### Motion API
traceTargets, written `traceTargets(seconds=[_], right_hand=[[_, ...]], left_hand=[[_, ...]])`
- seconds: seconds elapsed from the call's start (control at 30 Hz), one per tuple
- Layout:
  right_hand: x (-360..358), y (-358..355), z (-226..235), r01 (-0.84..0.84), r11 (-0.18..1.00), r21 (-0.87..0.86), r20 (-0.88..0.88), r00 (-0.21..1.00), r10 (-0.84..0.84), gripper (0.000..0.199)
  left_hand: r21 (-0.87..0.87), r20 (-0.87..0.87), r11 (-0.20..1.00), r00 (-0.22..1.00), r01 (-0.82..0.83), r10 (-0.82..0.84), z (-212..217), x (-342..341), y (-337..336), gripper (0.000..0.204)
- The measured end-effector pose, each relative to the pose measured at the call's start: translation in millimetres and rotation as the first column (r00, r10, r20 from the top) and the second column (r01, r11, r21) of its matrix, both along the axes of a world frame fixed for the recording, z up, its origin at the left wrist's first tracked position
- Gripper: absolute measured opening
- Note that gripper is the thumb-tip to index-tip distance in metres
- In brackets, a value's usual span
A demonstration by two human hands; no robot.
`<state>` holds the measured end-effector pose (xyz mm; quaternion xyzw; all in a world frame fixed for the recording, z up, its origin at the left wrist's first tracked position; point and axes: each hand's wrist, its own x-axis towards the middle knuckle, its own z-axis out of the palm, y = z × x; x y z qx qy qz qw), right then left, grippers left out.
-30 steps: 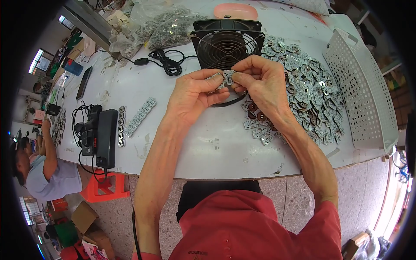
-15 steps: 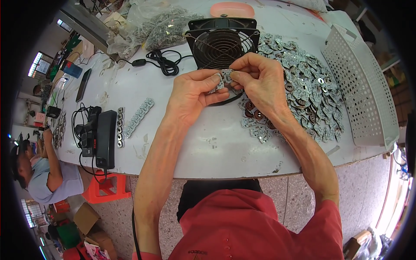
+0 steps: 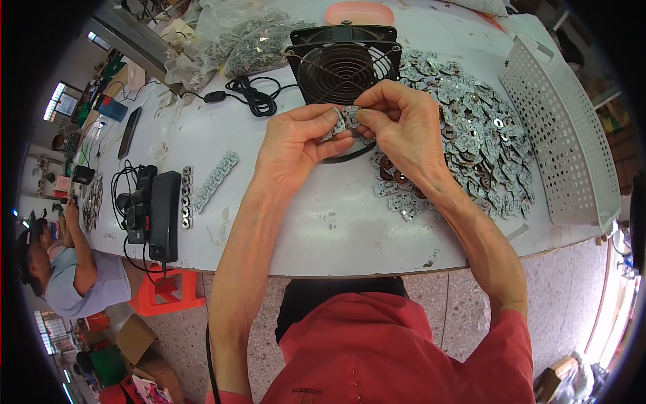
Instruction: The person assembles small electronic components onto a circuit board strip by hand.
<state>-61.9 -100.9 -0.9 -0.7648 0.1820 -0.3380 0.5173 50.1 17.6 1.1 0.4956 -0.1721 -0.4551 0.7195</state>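
Observation:
My left hand is closed, pinching a small grey metal plate between thumb and fingers. Close beside it, my right hand pinches another small grey metal plate with thumb and forefinger. The two plates meet or nearly meet; my fingers partly cover both. Just behind them stands a black fan with a round wire guard. A large pile of similar plates, some with brown round parts, spreads to the right of my right hand.
A white perforated basket stands at the right. On the left lie a row of plates, a line of small round parts, a black power strip and cables. Plastic bags of parts sit behind. A co-worker sits at far left.
The plates in my fingers have tilted slightly, the left one standing more upright. Both hands stay almost where they were.

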Motion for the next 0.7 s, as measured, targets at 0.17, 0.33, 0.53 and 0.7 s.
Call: traceTargets(seconds=[0.17, 0.33, 0.53, 0.7], right_hand=[[0.8, -0.8, -3.8, -0.031, 1.0, -0.007, 0.03, 0.999, 0.031, 0.009], [0.6, 1.3, -4.4, -0.047, 0.999, -0.021, 0.018, 0.999, 0.047, 0.009], [0.8, -0.9, -2.7, -0.055, 0.998, -0.039, 0.006, 0.998, 0.055, 0.01], [0.1, -1.8, 5.9, -0.06, 0.992, 0.111, 0.015, 0.998, 0.059, 0.01]], left_hand=[[0.011, 0.037, 0.999, 0.998, -0.047, 0.047, -1.9, -0.9, -0.2, 0.023], [0.053, 0.039, 0.996, 0.997, -0.069, 0.067, -1.4, -1.8, 0.8, 0.022], [0.078, 0.043, 0.996, 0.998, -0.043, 0.04, 4.9, -2.2, 2.7, 0.021], [0.004, -0.129, 1.0, 0.991, 0.025, -0.024, 1.4, 4.2, 5.0, 0.023]])
